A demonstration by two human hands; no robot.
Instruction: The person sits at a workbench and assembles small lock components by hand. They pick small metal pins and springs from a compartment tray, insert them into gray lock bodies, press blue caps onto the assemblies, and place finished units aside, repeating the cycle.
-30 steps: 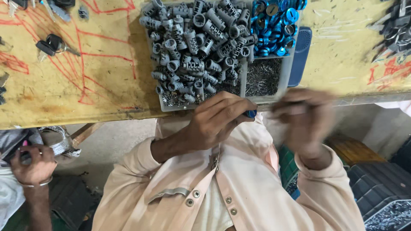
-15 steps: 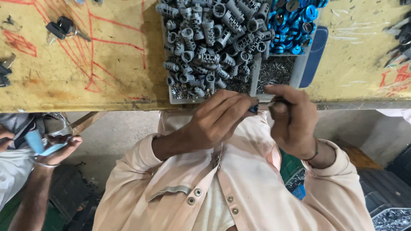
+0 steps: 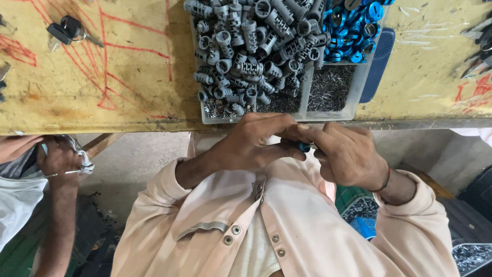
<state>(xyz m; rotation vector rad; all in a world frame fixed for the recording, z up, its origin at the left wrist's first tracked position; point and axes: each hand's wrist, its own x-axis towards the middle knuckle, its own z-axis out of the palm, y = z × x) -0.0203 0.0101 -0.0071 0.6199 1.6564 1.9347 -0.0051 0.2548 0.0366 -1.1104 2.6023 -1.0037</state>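
My left hand [image 3: 253, 141] and my right hand [image 3: 346, 154] meet just below the table edge, fingertips together around a small blue part [image 3: 305, 147] that is mostly hidden between them. Both hands pinch it. Directly above them a divided plastic tray [image 3: 359, 90] sits on the yellow table [image 3: 128, 87]. Its left section is heaped with several grey lock cylinders [image 3: 251, 46], its top right with blue ring parts [image 3: 353, 20], and its lower sections hold small metal pins [image 3: 330, 90].
A bunch of keys with a black fob [image 3: 69, 30] lies at the table's far left, among red marker lines. Another person's hand [image 3: 61, 156] holds something small at the left, below the table. Dark crates with metal parts [image 3: 469, 254] stand on the floor at right.
My right hand, blurred a second ago, has come in and settled against my left hand on the blue part. The view has drawn closer to the tray and hands.
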